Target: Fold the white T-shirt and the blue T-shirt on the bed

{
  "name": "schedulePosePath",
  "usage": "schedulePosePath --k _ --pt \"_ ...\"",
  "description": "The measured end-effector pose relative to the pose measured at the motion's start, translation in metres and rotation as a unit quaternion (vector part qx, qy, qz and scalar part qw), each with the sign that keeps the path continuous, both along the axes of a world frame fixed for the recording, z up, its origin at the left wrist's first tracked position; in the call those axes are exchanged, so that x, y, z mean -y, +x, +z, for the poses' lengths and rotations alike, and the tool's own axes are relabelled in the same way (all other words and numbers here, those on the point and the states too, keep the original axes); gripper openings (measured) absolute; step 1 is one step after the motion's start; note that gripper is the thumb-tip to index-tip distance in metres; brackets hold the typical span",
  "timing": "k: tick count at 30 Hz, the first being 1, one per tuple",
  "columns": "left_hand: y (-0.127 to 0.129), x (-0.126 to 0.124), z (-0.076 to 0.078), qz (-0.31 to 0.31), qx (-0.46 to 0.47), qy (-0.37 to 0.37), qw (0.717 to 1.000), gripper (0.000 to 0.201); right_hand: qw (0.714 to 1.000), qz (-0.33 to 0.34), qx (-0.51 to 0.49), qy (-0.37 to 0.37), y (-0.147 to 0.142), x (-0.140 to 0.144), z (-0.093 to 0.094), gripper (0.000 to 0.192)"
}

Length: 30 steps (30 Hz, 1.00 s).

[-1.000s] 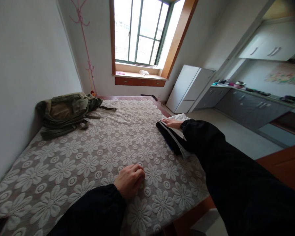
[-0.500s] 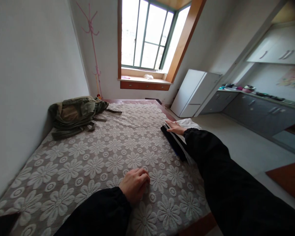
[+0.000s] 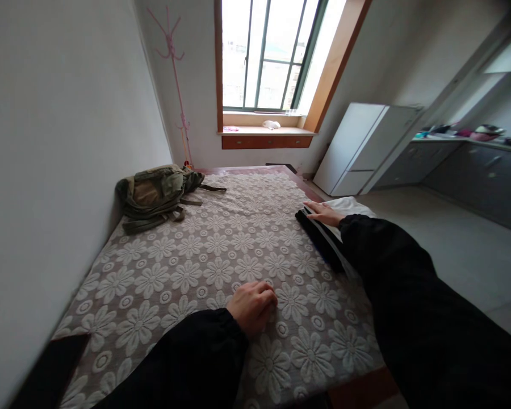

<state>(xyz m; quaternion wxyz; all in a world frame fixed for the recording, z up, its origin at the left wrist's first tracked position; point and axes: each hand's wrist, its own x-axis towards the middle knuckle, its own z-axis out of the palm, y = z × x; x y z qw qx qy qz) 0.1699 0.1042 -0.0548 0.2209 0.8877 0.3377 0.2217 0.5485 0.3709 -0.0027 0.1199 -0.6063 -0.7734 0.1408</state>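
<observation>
My right hand (image 3: 323, 214) lies flat, fingers stretched out, on top of a stack of folded clothes (image 3: 321, 241). Black and grey layers show at the stack's near side, and a white cloth (image 3: 352, 205) spreads out beyond my wrist. My sleeve covers the rest of the pile. My left hand (image 3: 253, 307) rests on the flower-patterned cover (image 3: 217, 272) with its fingers curled in; nothing shows in it. The cover lies over a broad flat surface.
An olive backpack (image 3: 157, 196) sits against the left wall, its straps trailing on the cover. A dark flat object (image 3: 53, 369) is at the lower left. Beyond stand a pink coat rack (image 3: 177, 85), a window sill (image 3: 264, 130), a white fridge (image 3: 361, 150) and grey kitchen cabinets (image 3: 443, 165).
The view has turned slightly to the right and down, shifting the room. More of the dark object at lower left shows. Both hands keep their places on the cover and the clothes.
</observation>
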Motion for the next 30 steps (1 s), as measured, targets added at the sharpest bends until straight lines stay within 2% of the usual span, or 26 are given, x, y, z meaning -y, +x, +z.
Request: schedulePosePath --k 6,12,14,17,20,22,25,27,30 --pt "-0.001 0.0 0.001 0.001 -0.003 -0.003 1.0 0.015 0.988 -0.067 -0.127 0.062 0.015 0.016 0.01 0.056" --pt "-0.001 0.001 0.001 0.0 -0.004 -0.004 1.0 0.015 0.953 -0.121 -0.24 0.142 -0.001 0.029 0.027 0.043" --pt "-0.001 0.001 0.002 0.004 0.0 0.001 1.0 0.015 0.926 -0.147 -0.29 0.191 -0.005 0.052 0.036 0.046" --pt "-0.001 0.002 0.002 0.005 0.006 0.005 1.0 0.015 0.865 -0.18 -0.391 0.259 0.004 0.116 0.038 0.045" --pt "-0.001 0.002 0.002 0.002 0.007 0.005 1.0 0.014 0.85 -0.248 -0.371 0.281 0.036 0.181 0.031 0.035" --pt "-0.001 0.002 0.002 0.003 0.006 0.005 1.0 0.014 0.823 -0.341 -0.361 0.275 0.068 0.206 0.029 0.03" --pt "0.0 0.002 0.003 0.002 0.006 0.007 1.0 0.014 0.778 -0.45 -0.395 0.189 0.109 0.214 0.028 0.023" --pt "-0.001 0.001 0.003 0.003 0.007 0.011 1.0 0.014 0.768 -0.466 -0.42 0.128 0.12 0.215 0.023 0.021" --pt "0.0 0.001 0.003 0.003 0.007 0.019 1.0 0.014 0.763 -0.45 -0.46 0.062 0.11 0.232 0.003 0.019"
